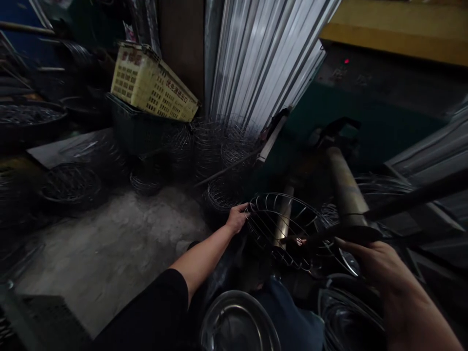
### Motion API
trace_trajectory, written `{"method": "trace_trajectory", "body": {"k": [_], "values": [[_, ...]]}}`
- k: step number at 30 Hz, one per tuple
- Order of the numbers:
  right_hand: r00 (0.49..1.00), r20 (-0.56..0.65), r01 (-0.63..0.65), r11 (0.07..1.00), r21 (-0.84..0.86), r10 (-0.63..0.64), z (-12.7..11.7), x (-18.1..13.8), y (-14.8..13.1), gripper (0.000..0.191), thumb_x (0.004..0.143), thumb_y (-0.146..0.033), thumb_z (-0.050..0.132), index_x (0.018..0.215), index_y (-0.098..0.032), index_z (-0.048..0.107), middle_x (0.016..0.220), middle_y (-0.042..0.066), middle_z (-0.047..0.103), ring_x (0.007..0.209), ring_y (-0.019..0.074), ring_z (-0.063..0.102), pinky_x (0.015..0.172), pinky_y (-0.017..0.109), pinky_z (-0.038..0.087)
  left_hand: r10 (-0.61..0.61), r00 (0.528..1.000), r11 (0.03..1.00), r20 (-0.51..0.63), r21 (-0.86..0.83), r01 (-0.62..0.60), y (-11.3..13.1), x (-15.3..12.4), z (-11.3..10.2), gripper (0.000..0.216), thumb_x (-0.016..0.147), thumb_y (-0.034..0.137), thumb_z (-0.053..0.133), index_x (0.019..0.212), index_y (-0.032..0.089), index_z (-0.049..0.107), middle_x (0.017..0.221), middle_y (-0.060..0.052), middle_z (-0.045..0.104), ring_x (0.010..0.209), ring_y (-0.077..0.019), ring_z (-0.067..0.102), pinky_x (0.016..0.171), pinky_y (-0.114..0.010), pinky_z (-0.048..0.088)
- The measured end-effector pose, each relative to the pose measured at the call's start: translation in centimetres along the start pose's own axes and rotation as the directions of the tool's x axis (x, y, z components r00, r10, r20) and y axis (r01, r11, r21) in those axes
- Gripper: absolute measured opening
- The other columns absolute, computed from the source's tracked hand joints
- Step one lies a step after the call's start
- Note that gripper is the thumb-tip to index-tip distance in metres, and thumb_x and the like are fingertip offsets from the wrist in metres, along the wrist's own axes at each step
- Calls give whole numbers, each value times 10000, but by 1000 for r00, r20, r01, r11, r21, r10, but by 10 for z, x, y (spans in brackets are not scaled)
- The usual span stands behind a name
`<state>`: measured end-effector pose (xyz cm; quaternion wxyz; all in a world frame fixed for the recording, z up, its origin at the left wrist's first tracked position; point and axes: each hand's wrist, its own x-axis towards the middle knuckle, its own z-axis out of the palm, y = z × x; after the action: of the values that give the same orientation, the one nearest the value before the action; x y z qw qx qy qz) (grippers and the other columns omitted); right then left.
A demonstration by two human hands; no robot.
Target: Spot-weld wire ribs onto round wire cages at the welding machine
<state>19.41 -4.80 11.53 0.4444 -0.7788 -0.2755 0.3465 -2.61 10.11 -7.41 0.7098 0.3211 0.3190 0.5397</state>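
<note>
My left hand (pixel 237 218) is closed on the left rim of a round wire basket (pixel 268 197), thumb and fingers pinching the wire. The basket is tilted around the lower metal cylinder (pixel 283 219) of a machine. My right hand (pixel 380 261) is at the basket's right side, close under a dark round plate at the foot of the upper metal cylinder (pixel 347 187). Its thumb and fingers are bent around something dark that I cannot make out. A shiny curved metal edge (pixel 351 263) shows beside that hand.
A round metal bowl (pixel 239 324) is in front of my body. Stacked wire baskets (pixel 208 141) stand beyond my left hand. A yellow crate (pixel 153 83) leans in a dark bin (pixel 135 129). Concrete floor (pixel 120 248) lies to the left. A dark bar (pixel 420 195) crosses at right.
</note>
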Motion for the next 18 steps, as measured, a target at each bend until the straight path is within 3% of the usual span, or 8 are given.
{"method": "trace_trajectory", "body": {"k": [7, 11, 15, 18], "values": [[999, 15, 44, 999, 16, -44, -4, 9, 11, 162, 453, -316, 823, 530, -300, 681, 549, 45, 659, 451, 243, 603, 371, 354, 505, 20, 999, 1000, -45, 19, -19, 3, -12, -3, 285, 569, 65, 823, 839, 145, 778, 817, -18, 734, 909, -191, 654, 830, -245, 486], [991, 80, 105, 993, 57, -110, -5, 8, 12, 210, 455, -300, 856, 607, -261, 717, 542, 32, 655, 506, 252, 647, 451, 353, 567, -202, 979, 978, 1, 52, 201, -12, -23, -11, 292, 613, 29, 761, 890, 120, 743, 699, -24, 676, 721, -188, 680, 696, -280, 520], [990, 124, 48, 980, 191, -73, -9, -2, 22, 394, 465, -227, 881, 841, -203, 768, 740, 48, 747, 619, 215, 694, 536, 293, 580, -505, 855, 861, 116, 143, 489, -30, -40, -23, 322, 626, -33, 679, 920, 97, 656, 626, -39, 632, 555, -218, 673, 625, -381, 555], [983, 170, 15, 959, 282, -66, -13, -12, 41, 380, 500, -224, 878, 858, -196, 755, 696, 40, 731, 580, 197, 672, 505, 284, 550, -642, 744, 765, 185, 210, 608, -36, -51, -30, 350, 621, -50, 667, 923, 111, 597, 663, -47, 646, 595, -252, 703, 642, -423, 574]]}}
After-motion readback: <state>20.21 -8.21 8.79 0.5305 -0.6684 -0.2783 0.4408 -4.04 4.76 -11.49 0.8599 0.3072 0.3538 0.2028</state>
